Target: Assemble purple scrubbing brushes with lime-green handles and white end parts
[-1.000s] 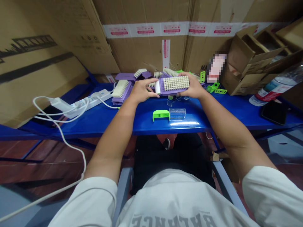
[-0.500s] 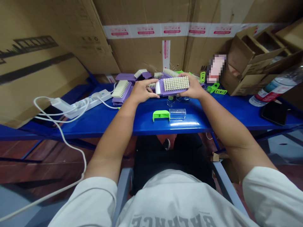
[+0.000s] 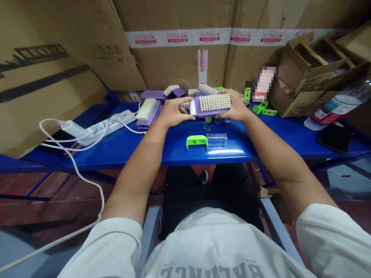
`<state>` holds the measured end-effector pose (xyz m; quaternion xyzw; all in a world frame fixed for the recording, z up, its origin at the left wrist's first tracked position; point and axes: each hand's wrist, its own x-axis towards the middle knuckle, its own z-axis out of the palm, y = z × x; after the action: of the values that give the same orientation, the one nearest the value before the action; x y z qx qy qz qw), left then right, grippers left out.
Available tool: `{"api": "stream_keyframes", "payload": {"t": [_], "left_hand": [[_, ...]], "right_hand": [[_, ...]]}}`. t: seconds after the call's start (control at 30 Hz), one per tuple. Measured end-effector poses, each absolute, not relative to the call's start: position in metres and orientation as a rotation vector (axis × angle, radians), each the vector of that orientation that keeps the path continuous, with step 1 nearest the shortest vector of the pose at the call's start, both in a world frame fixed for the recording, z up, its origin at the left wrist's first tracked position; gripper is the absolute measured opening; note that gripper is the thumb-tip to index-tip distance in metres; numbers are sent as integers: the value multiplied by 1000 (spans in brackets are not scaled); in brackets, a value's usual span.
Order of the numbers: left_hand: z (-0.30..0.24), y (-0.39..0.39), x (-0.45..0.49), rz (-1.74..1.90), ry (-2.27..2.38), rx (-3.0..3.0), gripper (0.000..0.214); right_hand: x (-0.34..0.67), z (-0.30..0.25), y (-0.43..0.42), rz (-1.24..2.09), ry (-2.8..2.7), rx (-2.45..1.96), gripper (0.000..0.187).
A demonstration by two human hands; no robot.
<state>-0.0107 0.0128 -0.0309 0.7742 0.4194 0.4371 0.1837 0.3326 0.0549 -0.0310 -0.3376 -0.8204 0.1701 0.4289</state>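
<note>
Between my hands, above the blue table (image 3: 139,148), is a purple scrubbing brush (image 3: 215,103) with its cream bristles turned toward me. My right hand (image 3: 238,108) is wrapped round its right end. At its left end is a white ribbed piece (image 3: 192,107), pinched between the thumb and fingers of my left hand (image 3: 171,112). Below the brush lie a bright green plastic frame (image 3: 196,140) and a clear plastic container (image 3: 216,139), side by side. More purple brushes (image 3: 147,110) lie behind and left of my left hand. Beyond my right hand are green clips (image 3: 261,107).
A white power strip (image 3: 98,128) with looping cables occupies the table's left part. Cardboard boxes (image 3: 179,58) stand along the back. To the right are opened small cartons (image 3: 301,69), a tilted water bottle (image 3: 327,112) and a black phone-like object (image 3: 335,138).
Both hands keep the same hold on the brush and white piece. The whole view has shifted very slightly; nothing else visibly moved.
</note>
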Motion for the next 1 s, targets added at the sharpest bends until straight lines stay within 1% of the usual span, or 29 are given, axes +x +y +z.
{"api": "stream_keyframes", "payload": {"t": [0.2, 0.3, 0.4, 0.53, 0.67, 0.73, 0.83, 0.9, 1.0], "left_hand": [[-28, 10, -10, 1231, 1178, 2166, 91], [-28, 10, -10, 1217, 1192, 2172, 90], [-30, 11, -9, 1215, 1197, 2178, 87], [-34, 15, -7, 1217, 1157, 2118, 91], [-35, 16, -5, 1222, 1121, 2072, 87], [-35, 16, -4, 1230, 1110, 2071, 81], [-35, 16, -5, 1239, 1052, 2088, 54], [-36, 17, -5, 1249, 990, 2091, 41], [-38, 18, -5, 1265, 932, 2080, 38]], "right_hand": [[332, -32, 56, 410, -2028, -846, 109], [332, -34, 59, 429, -2004, -839, 111], [333, -36, 61, 436, -1995, -842, 110], [334, -36, 62, 410, -2005, -840, 106], [334, -34, 60, 411, -2000, -833, 106], [333, -34, 59, 423, -1996, -843, 106], [332, -33, 58, 423, -1990, -852, 106], [332, -32, 58, 418, -1989, -851, 106], [333, -33, 59, 419, -1992, -850, 105]]}}
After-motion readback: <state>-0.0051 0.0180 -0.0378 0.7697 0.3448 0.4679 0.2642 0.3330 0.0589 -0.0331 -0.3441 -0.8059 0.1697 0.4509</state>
